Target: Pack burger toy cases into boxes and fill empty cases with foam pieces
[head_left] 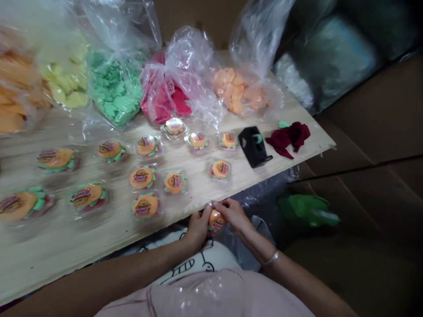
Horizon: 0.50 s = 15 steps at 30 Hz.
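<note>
Between my two hands, just off the front edge of the table, is a packaged toy burger (217, 221) with an orange top and a printed label. My left hand (197, 229) grips its left side. On its upper right side, the fingers of my right hand (234, 214) are closed. Beyond them on the table sits another toy burger (220, 170) in a clear plastic case. Several more cased burgers (142, 177) stand to the left, with orange tops, green edging and labels. A black tape dispenser (254, 146) lies to the right of them.
Clear bags along the back hold orange (11, 92), yellow (68, 83), green (115, 90), red (165, 94) and peach (239, 90) pieces. Dark red cloth (291, 137) lies near the right end of the wooden table (99, 237). Below it is a green bag (309, 210).
</note>
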### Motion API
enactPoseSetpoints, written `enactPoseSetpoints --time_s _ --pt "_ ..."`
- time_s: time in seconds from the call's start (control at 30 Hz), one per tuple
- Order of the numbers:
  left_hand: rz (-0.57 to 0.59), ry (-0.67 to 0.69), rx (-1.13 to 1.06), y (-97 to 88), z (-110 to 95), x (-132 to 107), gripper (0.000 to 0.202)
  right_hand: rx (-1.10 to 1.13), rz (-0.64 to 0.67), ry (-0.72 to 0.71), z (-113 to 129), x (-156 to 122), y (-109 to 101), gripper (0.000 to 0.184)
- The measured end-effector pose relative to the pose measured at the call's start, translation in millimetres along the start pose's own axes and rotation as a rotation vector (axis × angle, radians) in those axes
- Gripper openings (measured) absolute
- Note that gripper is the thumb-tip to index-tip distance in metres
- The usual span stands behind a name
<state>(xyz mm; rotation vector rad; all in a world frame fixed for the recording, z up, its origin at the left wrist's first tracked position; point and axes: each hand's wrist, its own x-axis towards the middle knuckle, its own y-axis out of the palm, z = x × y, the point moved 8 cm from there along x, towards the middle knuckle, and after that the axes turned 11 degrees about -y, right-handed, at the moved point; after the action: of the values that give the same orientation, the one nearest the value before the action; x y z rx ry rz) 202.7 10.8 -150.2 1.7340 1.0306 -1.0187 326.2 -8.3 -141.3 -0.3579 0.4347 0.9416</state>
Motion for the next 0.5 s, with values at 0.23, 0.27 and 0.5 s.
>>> enactPoseSetpoints --time_s 0.23,0.27,0.5 --pt "-0.032 -0.042 -0.006 -0.4 -1 -2 0.036 -0.013 -0.016 0.026 -4 4 0 0.041" --pt "-0.021 -0.044 -0.017 -0.2 -2 -2 0.036 -0.004 -0.007 0.024 -3 2 -1 0.042" --pt "0.264 -0.106 0.113 1.9 -11 -39 0.04 0.008 0.29 -0.115 41 -20 3 0.037"
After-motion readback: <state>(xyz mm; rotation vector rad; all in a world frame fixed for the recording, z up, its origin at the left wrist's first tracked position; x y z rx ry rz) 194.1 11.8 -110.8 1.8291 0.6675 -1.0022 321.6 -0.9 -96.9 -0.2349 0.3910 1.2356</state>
